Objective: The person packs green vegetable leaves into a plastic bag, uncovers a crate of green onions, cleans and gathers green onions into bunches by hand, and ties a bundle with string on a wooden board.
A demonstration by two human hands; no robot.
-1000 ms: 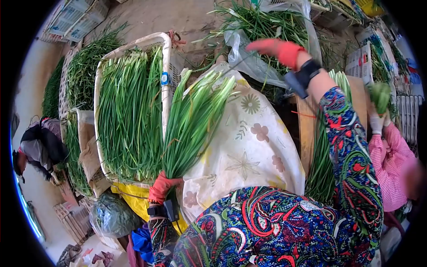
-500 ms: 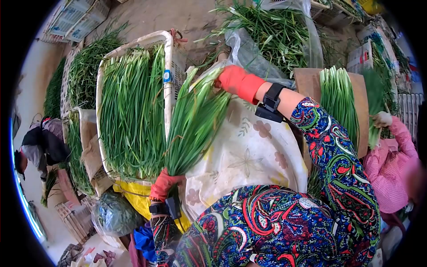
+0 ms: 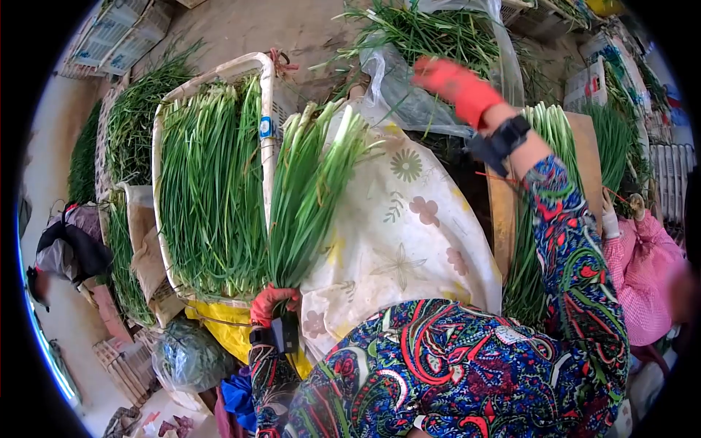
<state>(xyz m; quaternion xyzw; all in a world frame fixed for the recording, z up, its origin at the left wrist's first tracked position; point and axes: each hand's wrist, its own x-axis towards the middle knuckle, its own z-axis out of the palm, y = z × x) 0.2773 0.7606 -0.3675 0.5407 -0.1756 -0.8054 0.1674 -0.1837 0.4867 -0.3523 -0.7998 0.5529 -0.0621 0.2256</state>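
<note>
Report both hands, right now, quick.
Left hand: closed around the leafy end of the green bundle.
Right hand: red-gloved and blurred; open, closed or holding anything, cannot be told.

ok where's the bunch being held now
In the head view, left of centre, the bunch runs up from the left hand, just right of the packed white crate, partly over the flower-printed cloth.

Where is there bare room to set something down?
The flowered cloth between the green bunch in the left hand and the wooden board; also floor beyond the white basket. Crowded: that basket, packed full, and the heaped plastic bag.
</note>
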